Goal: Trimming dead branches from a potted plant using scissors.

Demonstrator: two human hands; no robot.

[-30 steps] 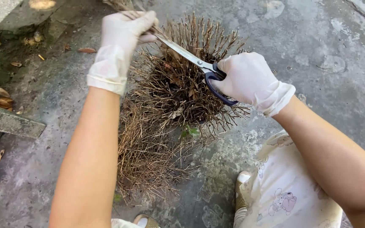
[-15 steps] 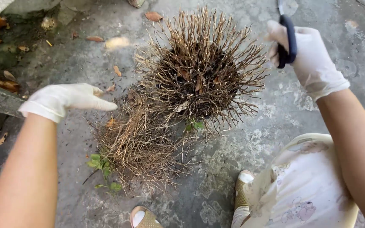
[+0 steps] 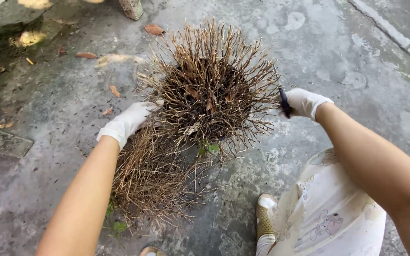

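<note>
Right hand (image 3: 303, 102), in a white glove, is closed around the dark handle of a pair of scissors (image 3: 284, 102); blades are hidden by twigs, so only the handle shows. Left hand (image 3: 130, 120), also gloved in white, rests with fingers loosely curled against the left edge of the dry plant; whether it actually grips any stems cannot be told.

Concrete ground (image 3: 338, 57): grey, stained, littered with fine twig bits.

Dry plant (image 3: 214, 90): round clump of bare brown stems, standing between the two hands, stems spreading outward in all directions. A few small green leaves (image 3: 209, 148) show at its lower edge.

Pile of cut twigs (image 3: 153, 175): lies on the ground just below and left of the clump, touching it, beside the left forearm.

Sandalled foot (image 3: 265, 220): lower centre, next to pale patterned clothing.

Fallen brown leaves (image 3: 153, 29): scattered at upper left.
</note>
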